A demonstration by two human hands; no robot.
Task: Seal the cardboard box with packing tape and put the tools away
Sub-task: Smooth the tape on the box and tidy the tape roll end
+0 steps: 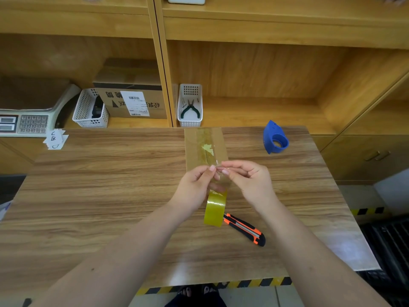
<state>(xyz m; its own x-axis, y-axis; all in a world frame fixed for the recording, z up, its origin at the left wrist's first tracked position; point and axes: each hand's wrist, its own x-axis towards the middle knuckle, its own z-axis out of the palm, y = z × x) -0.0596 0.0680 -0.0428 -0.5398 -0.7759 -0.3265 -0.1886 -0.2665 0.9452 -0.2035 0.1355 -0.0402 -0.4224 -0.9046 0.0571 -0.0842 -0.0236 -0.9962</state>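
Pinching the loose end of the clear tape, we hold our left hand [194,185] and right hand [247,178] close together above the desk [110,185], fingertips almost touching; each grip is pressed together on the thin edge of the strip, thumb against forefinger, with the other fingers curled in. The tape roll [215,210], yellowish and upright on its edge, hangs just below our hands, its upper part hidden behind the left hand, so we cannot tell whether it rests on the desk or dangles from the strip. The cardboard box [205,147] lies flat on the desk just beyond our hands, its near end hidden behind them; a band of glossy tape already runs along its centre seam, with a small crumpled patch stuck partway up. The utility knife [244,229], black with orange trim, lies on the desk just beside the roll on our right, pointing away at a slant. The blue tape dispenser [275,138] sits well apart near the far right edge of the desk. Behind the desk, on the wooden shelf [254,111], a white basket [190,105] holds green-handled pliers [190,109]. Farther left stand a second white basket [89,109] with something dark inside, a labelled carton [132,100], and a weighing scale [28,120] at the left edge, with a few white paper slips [55,139] near it
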